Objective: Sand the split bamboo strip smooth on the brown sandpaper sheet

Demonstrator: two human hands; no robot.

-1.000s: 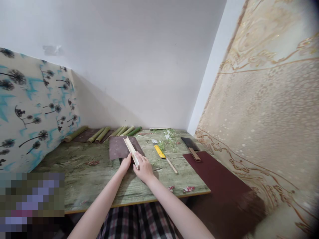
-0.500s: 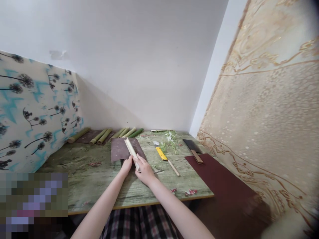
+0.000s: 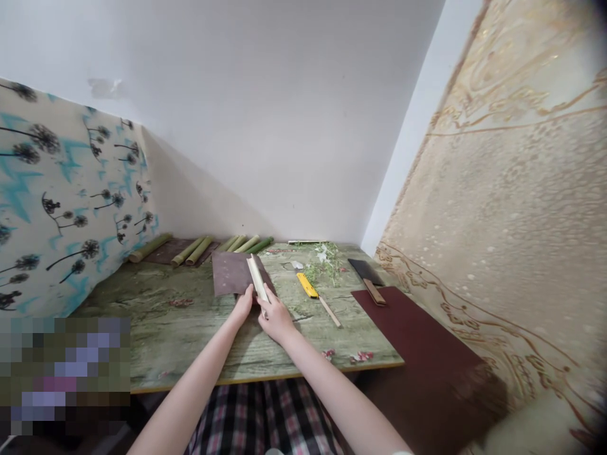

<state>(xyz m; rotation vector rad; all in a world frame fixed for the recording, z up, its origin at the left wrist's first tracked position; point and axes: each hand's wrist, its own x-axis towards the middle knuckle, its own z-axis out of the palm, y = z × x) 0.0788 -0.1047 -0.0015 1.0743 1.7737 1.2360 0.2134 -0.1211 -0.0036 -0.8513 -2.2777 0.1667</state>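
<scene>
In the head view, my right hand (image 3: 277, 315) is closed round the near end of a pale split bamboo piece (image 3: 257, 277), hollow side up. The piece slants away from me across a brown sheet (image 3: 231, 273) that looks like sandpaper. My left hand (image 3: 245, 304) is closed at the sheet's near edge, its thumb close beside the bamboo. Its other fingers are hidden beneath the sheet. To the right lie a yellow utility knife (image 3: 307, 285) and a thin wooden stick (image 3: 329, 312).
Several green bamboo tubes (image 3: 192, 251) lie along the table's back, some over dark sheets. Green sprigs (image 3: 327, 259) lie at the back right. A cleaver (image 3: 366, 273) with a wooden handle rests at the right edge, by a maroon surface (image 3: 417, 322). A patterned cloth (image 3: 71, 196) stands left.
The bamboo piece and both hands have shifted slightly; the piece now stands a little right on the brown sheet. The whole view has tilted slightly. The knife and stick lie as before.
</scene>
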